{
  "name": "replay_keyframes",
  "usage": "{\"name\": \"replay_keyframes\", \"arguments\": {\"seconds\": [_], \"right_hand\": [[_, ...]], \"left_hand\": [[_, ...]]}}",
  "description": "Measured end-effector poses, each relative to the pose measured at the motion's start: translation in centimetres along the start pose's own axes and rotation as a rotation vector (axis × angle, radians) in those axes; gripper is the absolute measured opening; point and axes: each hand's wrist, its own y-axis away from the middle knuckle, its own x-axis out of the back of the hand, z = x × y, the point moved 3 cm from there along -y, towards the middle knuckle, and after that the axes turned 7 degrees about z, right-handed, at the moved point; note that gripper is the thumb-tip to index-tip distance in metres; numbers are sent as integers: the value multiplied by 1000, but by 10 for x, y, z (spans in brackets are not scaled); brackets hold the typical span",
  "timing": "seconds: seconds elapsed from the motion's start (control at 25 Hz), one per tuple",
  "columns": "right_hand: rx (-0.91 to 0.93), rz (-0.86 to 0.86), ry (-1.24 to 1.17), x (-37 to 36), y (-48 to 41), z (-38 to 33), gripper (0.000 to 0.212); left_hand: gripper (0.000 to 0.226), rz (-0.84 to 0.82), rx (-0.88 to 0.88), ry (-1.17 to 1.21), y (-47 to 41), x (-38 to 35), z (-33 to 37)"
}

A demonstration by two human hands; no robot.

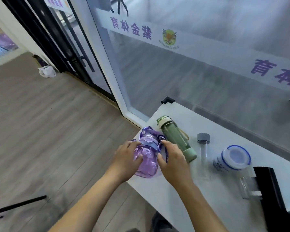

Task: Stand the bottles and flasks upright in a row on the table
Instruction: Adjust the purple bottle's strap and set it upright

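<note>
A round purple bottle (146, 162) with a lilac lid and a purple strap stands at the left end of the white table (182, 195). My left hand (126, 157) grips its left side and my right hand (172, 158) presses its right side and strap. Right of it stands a tall green bottle (175, 138) with a cream cap. Further right come a slim clear bottle (203, 153) with a grey cap, then a white and blue lidded flask (232, 159). A clear glass (247, 186) stands just in front of the flask.
A black object (273, 195) lies on the table at the right, next to the glass. Behind the table is a frosted glass wall (191, 64) with purple lettering. Wooden floor (40, 131) lies left of the table's edge, with a black stand leg (18, 205) low on the left.
</note>
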Motion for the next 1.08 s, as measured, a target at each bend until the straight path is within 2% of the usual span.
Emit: {"name": "replay_keyframes", "arguments": {"seconds": [0.2, 0.36, 0.44, 0.52, 0.64, 0.72, 0.88, 1.0, 1.08], "right_hand": [[-137, -222, 48, -33, -39, 15, 48], [-312, -313, 94, -59, -56, 27, 59], [-436, -333, 69, -71, -63, 30, 63], [-578, -328, -38, -83, -69, 33, 60], [-747, -265, -276, -96, -70, 30, 51], [-736, -215, -334, -100, -66, 27, 49], [-640, -78, -485, -92, -65, 16, 47], [-567, 17, -607, -81, -69, 0, 35], [-569, 126, -676, -77, -72, -8, 21]], "left_hand": [[39, -112, 39, 40, -51, -12, -12], [61, -331, 182, 35, -86, -34, -37], [77, -371, 275, 66, -101, -39, -47], [78, -392, 411, 226, -114, -42, -52], [53, -472, 695, 516, -120, -50, -49], [44, -428, 746, 590, -120, -52, -49], [47, -190, 593, 816, -124, -35, -57], [29, -18, 538, 875, -128, -13, -53], [24, 41, 524, 935, -132, -3, -53]]}}
